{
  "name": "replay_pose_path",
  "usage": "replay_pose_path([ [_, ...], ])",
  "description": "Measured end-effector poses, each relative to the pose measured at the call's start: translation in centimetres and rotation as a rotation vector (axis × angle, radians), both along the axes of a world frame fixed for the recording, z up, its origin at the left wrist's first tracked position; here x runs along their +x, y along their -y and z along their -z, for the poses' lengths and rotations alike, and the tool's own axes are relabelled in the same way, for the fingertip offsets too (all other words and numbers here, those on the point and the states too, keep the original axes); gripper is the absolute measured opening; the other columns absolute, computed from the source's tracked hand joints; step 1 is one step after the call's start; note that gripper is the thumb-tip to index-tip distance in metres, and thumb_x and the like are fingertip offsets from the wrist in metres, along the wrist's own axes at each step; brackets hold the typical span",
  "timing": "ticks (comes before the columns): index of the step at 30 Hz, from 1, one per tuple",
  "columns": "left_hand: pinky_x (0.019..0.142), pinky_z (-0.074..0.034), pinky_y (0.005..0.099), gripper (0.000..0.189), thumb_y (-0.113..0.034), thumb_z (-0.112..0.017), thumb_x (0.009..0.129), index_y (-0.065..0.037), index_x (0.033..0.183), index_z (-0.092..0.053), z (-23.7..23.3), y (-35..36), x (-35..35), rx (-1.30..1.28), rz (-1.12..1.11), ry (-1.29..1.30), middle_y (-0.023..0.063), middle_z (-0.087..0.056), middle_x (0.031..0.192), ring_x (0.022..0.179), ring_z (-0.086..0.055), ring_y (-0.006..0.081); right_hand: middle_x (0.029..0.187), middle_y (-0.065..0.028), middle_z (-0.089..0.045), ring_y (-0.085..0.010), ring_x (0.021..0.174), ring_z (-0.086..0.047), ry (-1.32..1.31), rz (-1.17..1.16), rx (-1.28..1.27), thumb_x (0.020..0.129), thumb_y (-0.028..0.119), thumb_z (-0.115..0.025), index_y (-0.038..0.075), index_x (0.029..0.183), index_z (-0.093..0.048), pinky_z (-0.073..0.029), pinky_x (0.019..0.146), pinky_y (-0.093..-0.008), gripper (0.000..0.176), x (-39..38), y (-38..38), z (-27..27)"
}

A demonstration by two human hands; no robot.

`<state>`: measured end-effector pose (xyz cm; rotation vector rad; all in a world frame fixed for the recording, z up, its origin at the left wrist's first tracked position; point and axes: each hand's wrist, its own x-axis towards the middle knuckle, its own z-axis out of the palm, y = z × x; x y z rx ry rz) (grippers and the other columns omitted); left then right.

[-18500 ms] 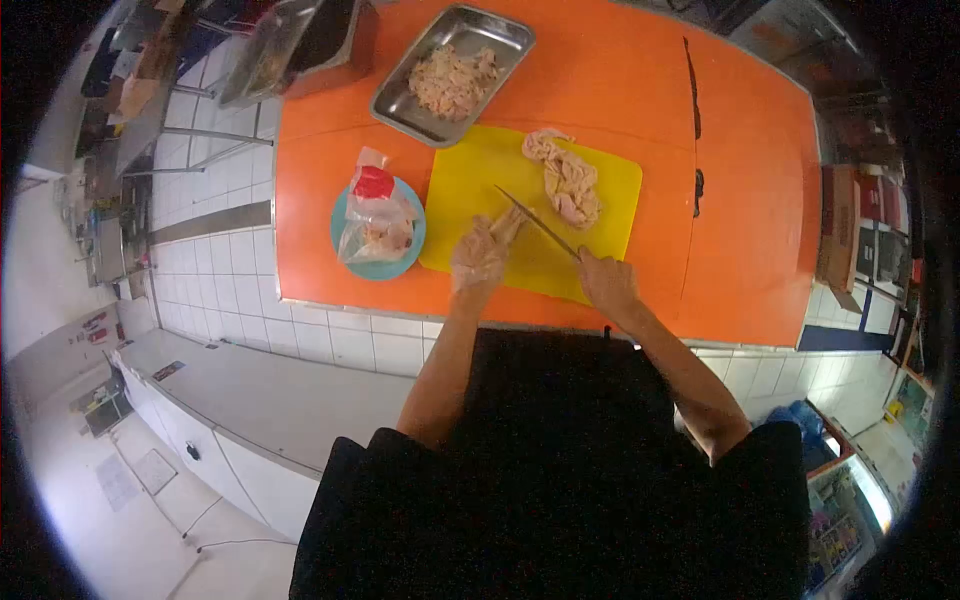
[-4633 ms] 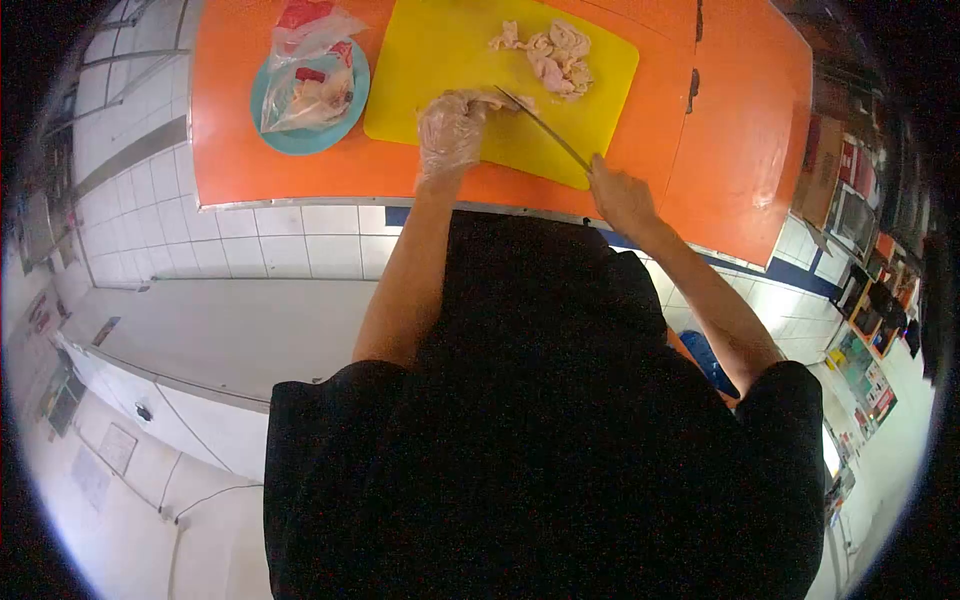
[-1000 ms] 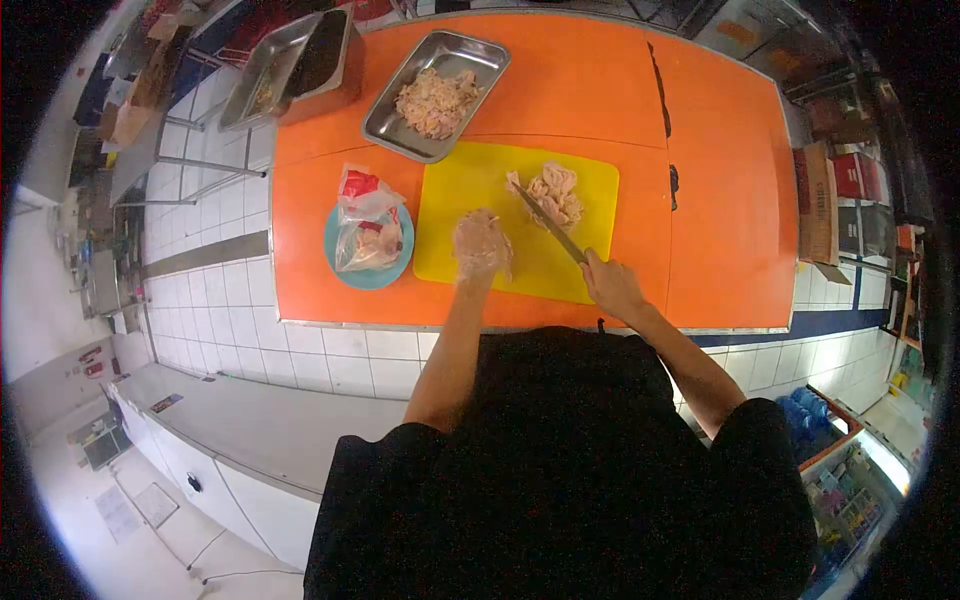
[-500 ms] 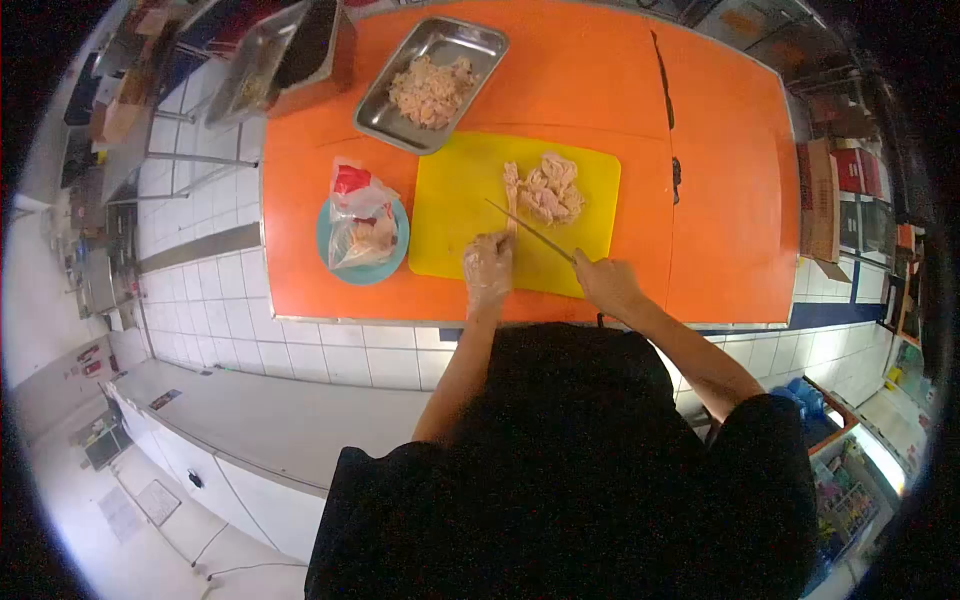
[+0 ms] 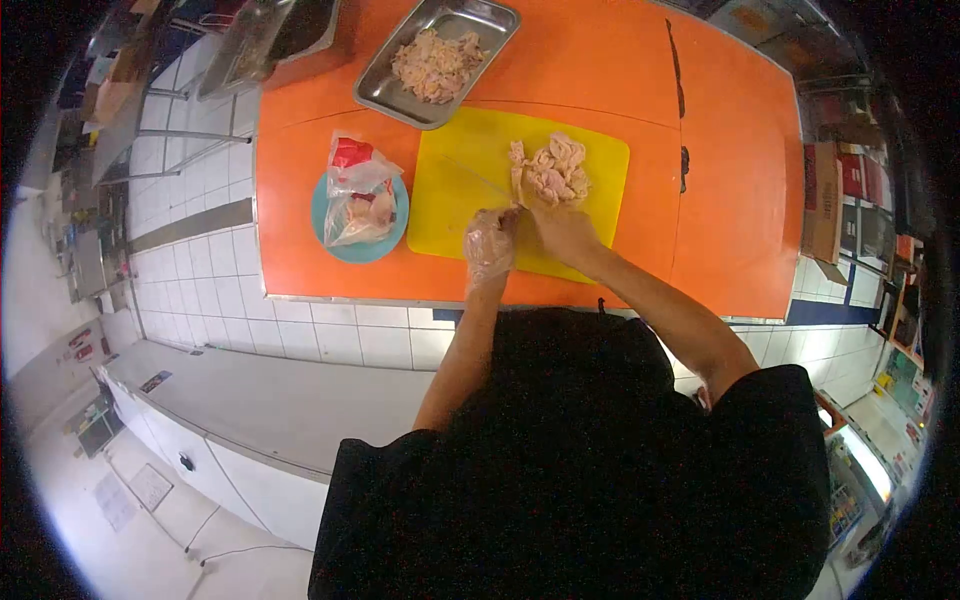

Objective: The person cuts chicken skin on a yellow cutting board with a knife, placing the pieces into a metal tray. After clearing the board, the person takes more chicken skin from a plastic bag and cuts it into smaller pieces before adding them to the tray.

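Observation:
My left hand, in a clear plastic glove, is closed on the near end of a strip of pale raw meat that looks like chicken. A yellow cutting board lies under both hands. My right hand grips a knife, its blade pointing to the far left across the strip, close to the left fingers. The handle is hidden in my fist, and the blade is faint with motion. Just beyond my right hand, a heap of pale meat pieces rests on the board.
Left of the board is a blue plate bearing a plastic bag of meat. A metal tray with chopped meat stands at the far side, touching or nearly touching the board. Another metal container sits at the orange table's far left corner.
My right hand has moved left and away from me, bringing the knife over to the strip by my left hand. The whole view has shifted slightly.

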<state>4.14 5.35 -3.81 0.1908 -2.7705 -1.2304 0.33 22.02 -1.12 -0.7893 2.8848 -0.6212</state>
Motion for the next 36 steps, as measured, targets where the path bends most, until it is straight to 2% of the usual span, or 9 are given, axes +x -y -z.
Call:
replay_pose_path([
  [2,0.075,-0.053,0.0501,0.014,-0.012,-0.064,0.091,-0.004,0.096,-0.075,-1.2,0.0,-0.2,0.042,-0.007,0.038,0.0227,-0.07,0.091,0.085,-0.067,0.042,0.077,-0.0227,-0.07,-0.0413,0.073,-0.072,0.349,-0.023,0.326,0.098,0.014,-0.051,0.005,0.121,-0.052,-0.056,0.062,-0.0544,0.024,2.9,-4.3,0.8],
  [8,0.074,-0.053,0.0495,0.013,-0.016,-0.066,0.092,-0.004,0.091,-0.073,-0.1,0.4,-0.3,-0.035,-0.022,0.035,0.0216,-0.07,0.09,0.085,-0.068,0.041,0.073,-0.0183,-0.07,-0.0376,0.069,-0.073,0.471,-0.044,0.509,0.098,0.017,-0.054,0.003,0.12,-0.05,-0.055,0.056,-0.0545,0.027,8.3,-11.5,-2.3],
  [16,0.076,-0.052,0.0505,0.014,-0.016,-0.065,0.091,-0.005,0.098,-0.071,5.0,-0.7,2.8,-0.285,0.23,-0.287,0.0217,-0.068,0.09,0.086,-0.064,0.0431,0.071,-0.0196,-0.067,-0.04,0.068,-0.07,0.37,-0.087,0.265,0.102,0.022,-0.05,0.004,0.122,-0.048,-0.054,0.056,-0.0549,0.027,2.2,-4.3,0.7],
  [18,0.083,-0.053,0.0516,0.022,-0.02,-0.064,0.096,-0.001,0.105,-0.072,1.9,-0.8,2.2,-0.117,0.242,0.08,0.024,-0.07,0.098,0.093,-0.066,0.0448,0.076,-0.022,-0.069,-0.0425,0.072,-0.07,0.214,-0.003,0.081,0.1,0.019,-0.051,0.004,0.128,-0.047,-0.055,0.061,-0.0556,0.033,0.5,-1.5,0.2],
  [21,0.081,-0.053,0.0507,0.023,-0.021,-0.062,0.099,0.001,0.099,-0.07,1.4,-0.5,1.5,-0.105,0.163,0.076,0.0228,-0.07,0.095,0.092,-0.067,0.0438,0.084,-0.021,-0.071,-0.0428,0.076,-0.071,0.382,0.007,0.206,0.099,0.019,-0.052,0.006,0.121,-0.051,-0.056,0.064,-0.0565,0.026,-0.5,-0.9,-1.4],
  [27,0.075,-0.051,0.044,0.026,-0.023,-0.057,0.103,0.001,0.1,-0.066,-4.3,0.6,0.4,0.354,-0.054,0.344,0.0174,-0.069,0.09,0.085,-0.067,0.0302,0.082,-0.0196,-0.071,-0.0423,0.072,-0.07,0.575,0.036,0.374,0.106,0.033,-0.046,0.007,0.118,-0.054,-0.055,0.063,-0.0565,0.029,5.1,-10.1,-2.6],
  [29,0.075,-0.051,0.0426,0.026,-0.024,-0.058,0.103,0.0,0.102,-0.065,-2.4,1.6,-0.2,0.281,-0.04,0.295,0.0154,-0.068,0.091,0.084,-0.065,0.0277,0.08,-0.0198,-0.07,-0.0415,0.071,-0.07,0.546,0.049,0.39,0.107,0.035,-0.045,0.006,0.116,-0.055,-0.054,0.062,-0.056,0.033,7.4,-13.6,-3.1],
  [32,0.075,-0.051,0.0408,0.026,-0.026,-0.058,0.104,-0.001,0.105,-0.064,-0.5,2.1,-1.4,0.212,-0.026,0.199,0.0127,-0.068,0.093,0.084,-0.064,0.025,0.073,-0.0204,-0.066,-0.0403,0.069,-0.069,0.454,0.092,0.254,0.108,0.038,-0.047,0.005,0.113,-0.059,-0.052,0.059,-0.0545,0.036,10.3,-17.6,-3.1],
  [36,0.076,-0.053,0.0436,0.019,-0.02,-0.058,0.101,-0.003,0.107,-0.062,0.4,0.1,-3.1,0.279,0.124,-0.064,0.015,-0.068,0.094,0.087,-0.065,0.0301,0.066,-0.0212,-0.06,-0.0361,0.061,-0.066,0.354,0.552,-0.141,0.107,0.037,-0.051,0.004,0.111,-0.062,-0.048,0.053,-0.0483,0.035,13.7,-20.1,1.0],
])
